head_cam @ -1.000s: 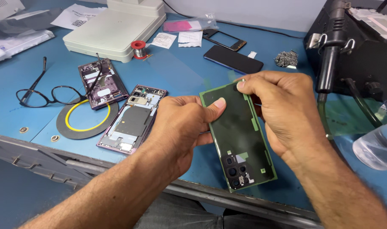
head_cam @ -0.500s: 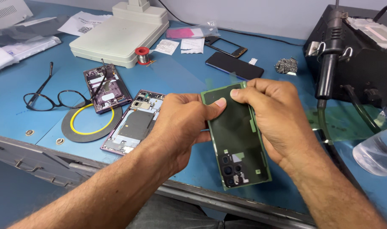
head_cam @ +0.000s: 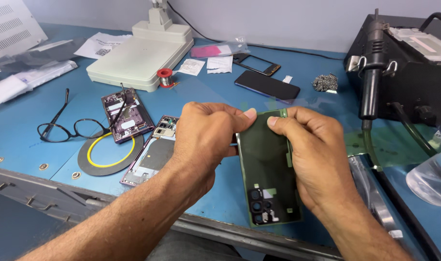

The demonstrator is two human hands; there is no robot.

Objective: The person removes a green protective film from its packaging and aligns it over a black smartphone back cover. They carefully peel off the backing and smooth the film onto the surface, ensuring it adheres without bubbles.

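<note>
Eyeglasses, opened phone chassis, both lying on blue bench. Left hand and right hand grasp green phone back cover, held above the bench; thumbs pinch its top edge, apparently peeling adhesive. Judged next: slow, even pull along the rim.

The back cover sits over the near edge of the table, held between the left hand on its left and the right hand on its right. Left of the cover lies the opened phone frame, then the ring pad, the circuit board and the eyeglasses. Behind the cover lies a phone; to its right stands the rework station.
</note>
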